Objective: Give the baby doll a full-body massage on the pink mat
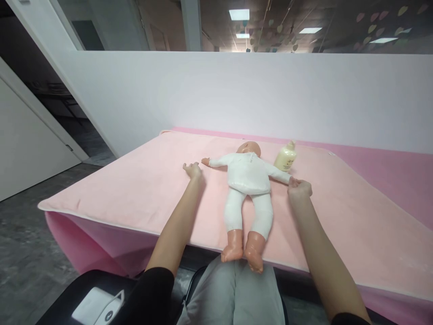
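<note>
A baby doll (pixel 248 174) with a white cloth body lies on its back on the pink blanket (pixel 128 180). Its arms stretch out to both sides, and its bare feet reach the table's front edge. My right hand (pixel 299 188) is closed around the doll's hand on the right. On the other side, my left hand (pixel 193 170) rests low over the blanket, fingers apart and holding nothing, a little short of the doll's other hand. A pale yellow pump bottle (pixel 286 157) stands just behind the doll's right-side arm.
A white wall (pixel 243 95) with glass above it closes off the back of the table. At lower left, a white device (pixel 98 307) lies on a black chair seat (pixel 67 311). My legs (pixel 233 293) are under the table's front edge.
</note>
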The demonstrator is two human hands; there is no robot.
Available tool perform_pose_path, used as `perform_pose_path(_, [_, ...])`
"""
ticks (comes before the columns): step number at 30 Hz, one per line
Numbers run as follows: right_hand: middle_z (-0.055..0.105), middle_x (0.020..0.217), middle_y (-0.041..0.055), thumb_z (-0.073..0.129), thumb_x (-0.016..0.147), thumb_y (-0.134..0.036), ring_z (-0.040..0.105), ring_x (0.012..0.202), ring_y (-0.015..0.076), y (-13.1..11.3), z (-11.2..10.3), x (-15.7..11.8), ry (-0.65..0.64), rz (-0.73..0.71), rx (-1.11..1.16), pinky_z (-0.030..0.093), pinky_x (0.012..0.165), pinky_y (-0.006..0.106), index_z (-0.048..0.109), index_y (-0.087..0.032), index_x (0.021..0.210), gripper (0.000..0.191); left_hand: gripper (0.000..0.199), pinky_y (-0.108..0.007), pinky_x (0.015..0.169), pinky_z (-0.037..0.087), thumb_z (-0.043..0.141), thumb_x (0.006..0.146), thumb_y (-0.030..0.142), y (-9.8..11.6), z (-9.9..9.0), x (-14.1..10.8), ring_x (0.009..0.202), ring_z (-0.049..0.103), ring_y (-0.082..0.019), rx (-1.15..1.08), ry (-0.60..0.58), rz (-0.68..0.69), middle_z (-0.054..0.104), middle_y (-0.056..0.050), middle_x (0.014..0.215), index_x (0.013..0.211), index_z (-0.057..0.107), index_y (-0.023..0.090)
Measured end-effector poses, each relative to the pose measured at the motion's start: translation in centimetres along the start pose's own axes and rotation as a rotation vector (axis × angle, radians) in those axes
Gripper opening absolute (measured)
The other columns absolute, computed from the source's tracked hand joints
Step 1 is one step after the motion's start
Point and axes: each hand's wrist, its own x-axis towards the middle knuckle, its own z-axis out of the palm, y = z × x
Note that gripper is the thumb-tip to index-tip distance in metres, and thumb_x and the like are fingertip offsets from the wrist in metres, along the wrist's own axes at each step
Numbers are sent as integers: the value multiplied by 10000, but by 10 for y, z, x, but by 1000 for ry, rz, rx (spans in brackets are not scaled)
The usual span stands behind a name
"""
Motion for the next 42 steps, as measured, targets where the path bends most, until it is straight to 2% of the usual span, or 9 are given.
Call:
perform_pose_path(2, [444,771,-25,424,725,-32,499,596,50,-6,10,-16,122,-62,63,516,528,139,413,-208,771,183,591,-299,979,478,531,802,81,6,-2,-3,1136,587,-155,23,47,185,562,-84,1253,1351,378,239])
perform_pose_path(4, [512,775,-15,466,732,-117,533,603,76,-7,21,-37,30,-222,50,529,547,203,487,-201,837,136,428,-285,971,474,501,814,91,10,0,-16,1109,593,-146,20,-16,435,599,-70,1185,1220,490,227])
perform_pose_path(9, [640,787,20,594,715,-287,606,715,179,12,31,-79,-835,-634,-610,529,714,362,620,-205,875,181,181,-303,868,512,497,840,172,-4,11,-75,932,638,-166,181,-631,908,674,-41,959,976,616,191])
perform_pose_path(12, [666,943,62,708,707,-397,597,939,258,25,28,-84,-1116,-831,-988,466,898,449,664,-217,940,297,165,-336,913,495,534,828,174,-26,13,-97,959,634,-182,422,-980,959,695,-44,985,942,653,184])
perform_pose_path(16, [643,980,66,794,638,-513,577,974,264,28,24,-74,-1097,-908,-1078,459,889,428,651,-219,1001,489,199,-353,939,479,504,845,156,-40,13,-97,972,624,-184,537,-1026,925,700,-46,1002,951,670,181])
perform_pose_path(23, [456,550,-27,737,590,-699,409,553,133,35,23,-65,-882,-875,-965,322,552,293,400,-213,539,594,222,-374,946,462,475,868,179,-37,12,-94,986,613,-201,555,-1058,989,691,-62,1035,1015,641,178])
perform_pose_path(31, [414,551,-50,757,575,-652,360,569,110,29,25,-70,-910,-726,-962,276,551,269,388,-202,541,583,500,-386,1031,415,524,895,278,-32,9,-103,1162,567,-202,341,-839,968,612,-112,1255,1373,412,186])
perform_pose_path(37, [508,627,-31,701,671,-591,436,627,133,22,26,-72,-1011,-641,-989,349,596,272,532,-190,643,436,334,-406,1044,424,696,779,303,-28,13,-90,1147,598,-245,614,-1149,816,691,-77,1160,1099,700,206])
perform_pose_path(42, [639,817,34,534,810,-578,555,744,164,15,29,-67,-981,-524,-738,448,700,300,643,-178,823,415,169,-340,870,507,687,789,288,-25,15,-86,925,671,-212,591,-1131,799,748,-57,934,894,766,181])
